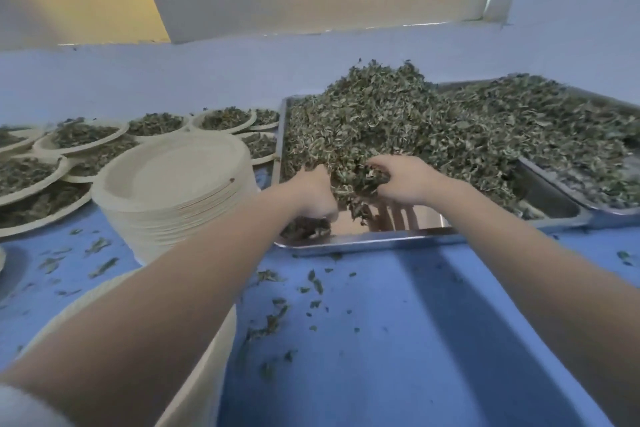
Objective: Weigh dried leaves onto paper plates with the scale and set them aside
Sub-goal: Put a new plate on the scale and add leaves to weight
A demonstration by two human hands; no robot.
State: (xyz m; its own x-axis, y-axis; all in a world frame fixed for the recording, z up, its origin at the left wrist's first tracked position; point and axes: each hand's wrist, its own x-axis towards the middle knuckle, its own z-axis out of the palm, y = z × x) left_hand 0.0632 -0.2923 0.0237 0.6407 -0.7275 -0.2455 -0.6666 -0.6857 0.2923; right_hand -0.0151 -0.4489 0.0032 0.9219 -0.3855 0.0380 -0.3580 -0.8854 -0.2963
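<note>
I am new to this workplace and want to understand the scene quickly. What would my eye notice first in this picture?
First, the big heap of dried leaves on the metal tray at centre right, with the left hand and right hand both dug into its near edge, gathering leaves. Next, the tall stack of empty paper plates left of the tray, and behind it many filled plates set along the blue table.
</note>
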